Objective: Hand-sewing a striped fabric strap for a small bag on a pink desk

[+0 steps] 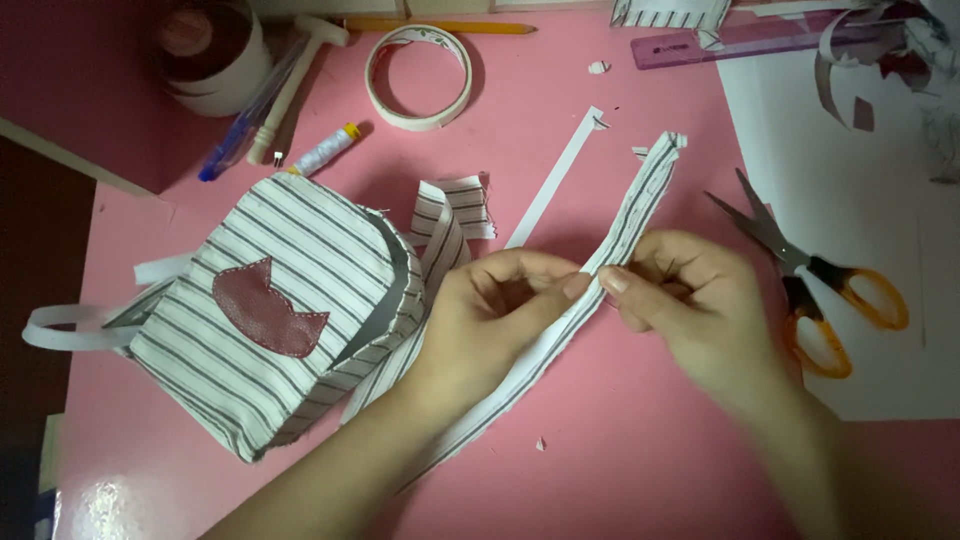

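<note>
A striped fabric strip is being pinched near its middle between the left hand and the right hand, the fingers of both closed narrowly on its folded edge. The strip is being held just above the pink table, running from the near side up toward the far right. Just left of the hands a small striped bag with a dark red patch is lying, apparently already sewn, while the strip looks unattached as yet. Farther off, orange-handled scissors, a thread spool, a tape roll and a purple ruler are being left aside.
</note>
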